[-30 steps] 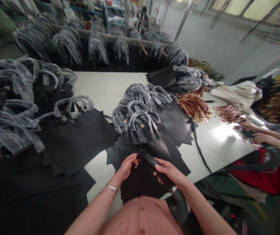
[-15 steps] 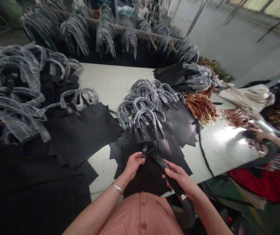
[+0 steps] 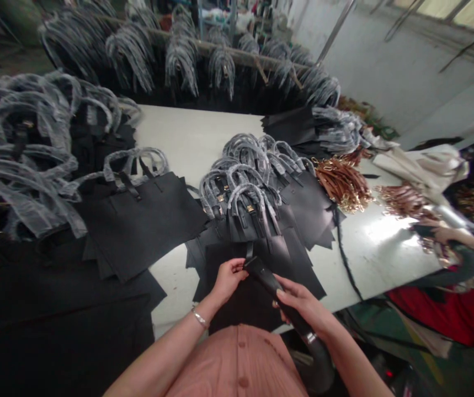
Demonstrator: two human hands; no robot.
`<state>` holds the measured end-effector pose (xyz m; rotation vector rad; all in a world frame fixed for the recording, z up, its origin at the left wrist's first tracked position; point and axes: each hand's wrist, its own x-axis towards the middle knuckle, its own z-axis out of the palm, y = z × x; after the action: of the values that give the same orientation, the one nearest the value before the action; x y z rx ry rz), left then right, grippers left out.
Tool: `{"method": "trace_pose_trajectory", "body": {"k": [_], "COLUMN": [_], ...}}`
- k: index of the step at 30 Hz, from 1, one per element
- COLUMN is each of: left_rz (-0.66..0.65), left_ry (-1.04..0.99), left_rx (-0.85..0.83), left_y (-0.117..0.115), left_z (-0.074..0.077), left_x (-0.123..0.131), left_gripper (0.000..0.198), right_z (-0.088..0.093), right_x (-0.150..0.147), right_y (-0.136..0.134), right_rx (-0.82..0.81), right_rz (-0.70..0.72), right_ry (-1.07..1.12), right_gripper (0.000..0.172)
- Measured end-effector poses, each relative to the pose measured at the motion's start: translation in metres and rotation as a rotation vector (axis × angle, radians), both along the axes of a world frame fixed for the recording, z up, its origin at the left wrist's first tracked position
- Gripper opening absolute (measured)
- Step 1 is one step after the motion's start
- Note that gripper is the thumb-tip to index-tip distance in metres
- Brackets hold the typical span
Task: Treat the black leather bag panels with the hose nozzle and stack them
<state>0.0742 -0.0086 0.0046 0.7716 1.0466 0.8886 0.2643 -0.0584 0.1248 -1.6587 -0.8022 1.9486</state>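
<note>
1. Has shifted the black handheld tool (image 3: pixel 266 278) leftward since half a second ago, bringing its tip over the black strap (image 3: pixel 249 250) at the left hand (image 3: pixel 229 280).
2. Holds both just above the near black panel (image 3: pixel 237 307), at the near edge of the white table (image 3: pixel 174 278).
3. Grasps the tool firmly with the right hand (image 3: pixel 301 302), fingers curled around its barrel; pinches, it appears, the strap's lower end with the left. Cannot tell the exact contact, being hidden by the tip.
4. Might catch the left fingertips, judging by their closeness to the tip; might skew the tip through the pull of the curved hose (image 3: pixel 319 364), or crease the strap if pinched unevenly.
5. Counted: one tool, one hose, one strap at the fingers, one silver bracelet (image 3: pixel 198 316). Cannot count the plastic-wrapped handles (image 3: pixel 247 193) ahead, too tangled.
6. Farther right, two main bunches of brown straps (image 3: pixel 342 182); beyond, one visible co-worker's hand (image 3: pixel 446 234).
</note>
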Motion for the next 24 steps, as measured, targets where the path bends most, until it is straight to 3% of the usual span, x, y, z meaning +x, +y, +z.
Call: {"method": "trace_pose_trajectory", "body": {"k": [7,11,14,19,24], "left_rz": [-0.087,-0.007,-0.015,-0.180,-0.290], "left_ry": [0.272,0.864,1.212,1.347,1.368], "left_rx": [0.153,0.442,0.474,0.430,0.502], "left_y": [0.005,0.021,0.034,0.047,0.053], "left_z": [-0.006,-0.009,-0.011,-0.009,-0.010], "left_x": [0.001,-0.028,-0.047,-0.056,-0.058], "left_gripper": [0.030,0.026,0.037,0.042,0.044], "right_z": [-0.007,-0.008,-0.017,-0.043,-0.060], "right_x": [-0.008,0.002,0.009,0.033,0.064], "right_y": [0.010,0.002,-0.008,-0.005,0.027], "right_rx": [0.121,0.091,0.075,0.091,0.091], "right_rz": [-0.089,-0.107,-0.175,-0.333,-0.462], "right_ry": [-0.065,-0.071,-0.106,-0.153,-0.104], "right_gripper": [0.076,0.075,0.076,0.064,0.033]}}
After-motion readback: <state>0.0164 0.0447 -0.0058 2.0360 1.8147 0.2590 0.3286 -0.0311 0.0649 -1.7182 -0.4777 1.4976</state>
